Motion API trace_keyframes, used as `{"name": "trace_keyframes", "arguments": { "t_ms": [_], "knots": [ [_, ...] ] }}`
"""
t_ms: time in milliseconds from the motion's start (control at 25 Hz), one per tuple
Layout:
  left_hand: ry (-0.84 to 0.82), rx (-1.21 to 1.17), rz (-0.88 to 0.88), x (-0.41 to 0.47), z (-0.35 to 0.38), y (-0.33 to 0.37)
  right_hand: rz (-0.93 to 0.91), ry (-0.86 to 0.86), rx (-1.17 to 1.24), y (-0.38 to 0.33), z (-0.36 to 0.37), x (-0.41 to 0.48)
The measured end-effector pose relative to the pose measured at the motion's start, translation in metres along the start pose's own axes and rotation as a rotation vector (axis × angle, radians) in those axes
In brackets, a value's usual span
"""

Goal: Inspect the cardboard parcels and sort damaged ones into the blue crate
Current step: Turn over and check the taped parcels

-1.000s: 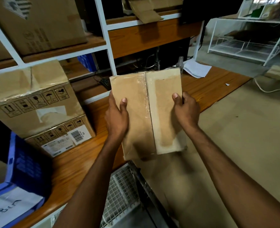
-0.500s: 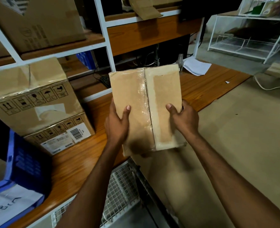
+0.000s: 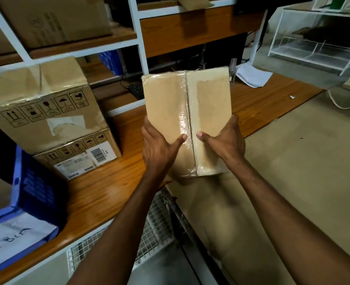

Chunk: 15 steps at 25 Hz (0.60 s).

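- Person's holding one brown parcel (image 3: 170,112) up in the air, roughly upright, just above the front edge of the desk (image 3: 108,192).
- Left hand (image 3: 159,149) grips the parcel's lower left side and right hand (image 3: 225,140) the lower right. Both thumbs are pressed on the front near the middle seam and nearly meet. The rest of the fingers are wrapped round the back, so I can't see them.
- Shiny clear tape runs down that seam, a bit wrinkly. The right half of the parcel's face is paler, with a rough-edged darker patch in it.
- The blue crate (image 3: 36,186) sits at the left end of the desk, well apart from the parcel. There's a white sheet (image 3: 11,237) with handwriting lying in it.
- Two stacked boxes (image 3: 46,112) stand on the desk just right of the crate. The top one looks dented at its corner, and the bottom one has a barcode label.
- Some white papers (image 3: 252,76) are lying toward the far right end of the desk.
- Another big box (image 3: 53,19) is up on the shelf above the desk.
- A white wire rack (image 3: 318,52) is out past the desk's right end.
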<state>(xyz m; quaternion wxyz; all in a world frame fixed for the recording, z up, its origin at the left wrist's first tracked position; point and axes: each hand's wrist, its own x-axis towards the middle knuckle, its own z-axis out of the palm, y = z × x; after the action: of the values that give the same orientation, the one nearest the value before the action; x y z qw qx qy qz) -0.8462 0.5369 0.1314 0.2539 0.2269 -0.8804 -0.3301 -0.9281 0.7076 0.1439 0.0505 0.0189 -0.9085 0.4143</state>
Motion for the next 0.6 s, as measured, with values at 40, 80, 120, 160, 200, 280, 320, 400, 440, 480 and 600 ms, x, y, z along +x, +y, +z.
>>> {"name": "trace_keyframes", "arguments": {
  "t_ms": [40, 80, 120, 160, 200, 280, 320, 400, 440, 480, 600],
  "knots": [
    [0.003, 0.030, -0.007, -0.001, 0.001, 0.001, -0.001, 0.009, 0.000, -0.001, 0.001, 0.001],
    [-0.016, 0.045, -0.009, -0.003, 0.002, 0.003, 0.002, -0.014, 0.000, 0.000, 0.001, 0.000],
    [-0.037, 0.054, -0.002, -0.006, 0.002, 0.003, 0.005, -0.047, -0.008, 0.000, 0.003, -0.003],
    [-0.041, 0.068, 0.013, -0.008, 0.004, 0.002, 0.003, -0.055, -0.022, -0.001, 0.005, -0.005],
    [-0.027, 0.086, 0.025, -0.010, 0.006, 0.000, -0.001, -0.032, -0.035, -0.002, 0.006, -0.006],
    [0.009, 0.093, 0.018, -0.011, 0.008, -0.004, -0.025, 0.020, -0.037, -0.001, 0.007, -0.006],
    [-0.007, 0.073, 0.014, -0.011, 0.008, -0.006, -0.032, -0.013, -0.031, 0.003, 0.004, -0.005],
    [-0.097, -0.017, 0.040, -0.012, 0.002, -0.012, -0.060, -0.170, -0.025, 0.014, -0.006, -0.005],
    [-0.123, -0.057, 0.062, -0.011, -0.001, -0.017, -0.073, -0.201, -0.027, 0.020, -0.010, -0.006],
    [-0.125, -0.085, 0.076, -0.008, -0.003, -0.022, -0.073, -0.176, -0.030, 0.024, -0.012, -0.007],
    [-0.110, -0.150, 0.053, -0.004, -0.009, -0.028, -0.077, -0.077, -0.005, 0.038, -0.007, -0.013]
  ]
}}
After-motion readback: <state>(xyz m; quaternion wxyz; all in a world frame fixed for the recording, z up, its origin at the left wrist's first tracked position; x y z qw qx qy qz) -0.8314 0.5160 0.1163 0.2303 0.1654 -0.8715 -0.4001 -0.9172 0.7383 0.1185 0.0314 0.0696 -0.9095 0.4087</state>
